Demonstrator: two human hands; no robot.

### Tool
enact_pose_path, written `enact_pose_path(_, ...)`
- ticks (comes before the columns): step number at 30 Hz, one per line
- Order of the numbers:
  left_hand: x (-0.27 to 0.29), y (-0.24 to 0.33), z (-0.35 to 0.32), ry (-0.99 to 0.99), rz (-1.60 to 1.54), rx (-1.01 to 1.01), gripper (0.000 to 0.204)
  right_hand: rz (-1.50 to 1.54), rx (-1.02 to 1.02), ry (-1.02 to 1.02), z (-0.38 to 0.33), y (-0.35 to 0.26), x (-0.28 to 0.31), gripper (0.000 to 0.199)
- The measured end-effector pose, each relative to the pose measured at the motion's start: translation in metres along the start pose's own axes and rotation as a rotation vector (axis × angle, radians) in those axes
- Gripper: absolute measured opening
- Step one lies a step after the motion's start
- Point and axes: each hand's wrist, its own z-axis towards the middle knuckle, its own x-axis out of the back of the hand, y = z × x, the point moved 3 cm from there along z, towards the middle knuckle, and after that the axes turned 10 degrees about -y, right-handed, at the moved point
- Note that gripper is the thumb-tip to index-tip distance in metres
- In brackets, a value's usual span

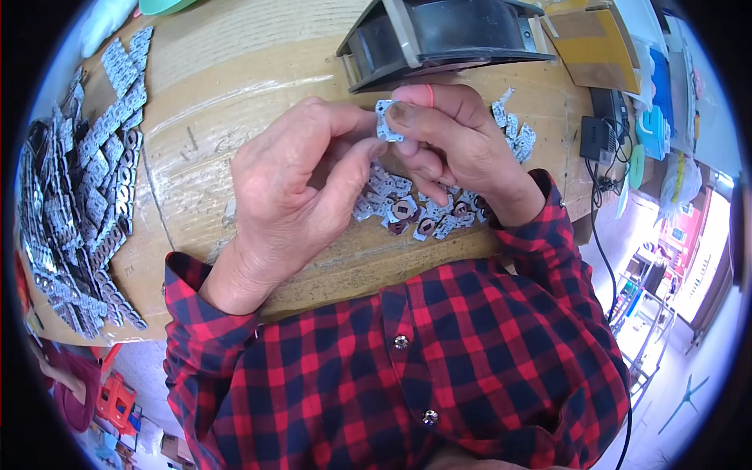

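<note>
Your right hand [464, 135] pinches a flat, pale, notched plate [386, 122] between thumb and curled fingers, raised above the near middle of the wooden table [227, 47]. Your left hand [290, 176] is half curled, its thumb and forefinger at the plate's left edge; whether they grip it, you cannot tell. Below lies a loose pile of small plates [384, 186], some bearing brown discs. Far left, jagged, speckled strips [86, 211] heap in layers.
</note>
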Motion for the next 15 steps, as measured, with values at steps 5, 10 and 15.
enact_pose_path(5,-0.002,-0.002,0.000,0.050,0.000,-0.083,0.016,-0.174,0.040,0.059,-0.005,-0.011,0.002,0.015)
enact_pose_path(10,-0.001,0.000,-0.006,0.021,0.006,-0.118,0.014,-0.044,0.055,0.134,-0.011,0.002,0.000,0.013)
enact_pose_path(15,0.004,0.011,-0.010,0.035,0.027,-0.127,0.015,-0.058,0.012,-0.022,-0.012,-0.003,-0.004,0.018)
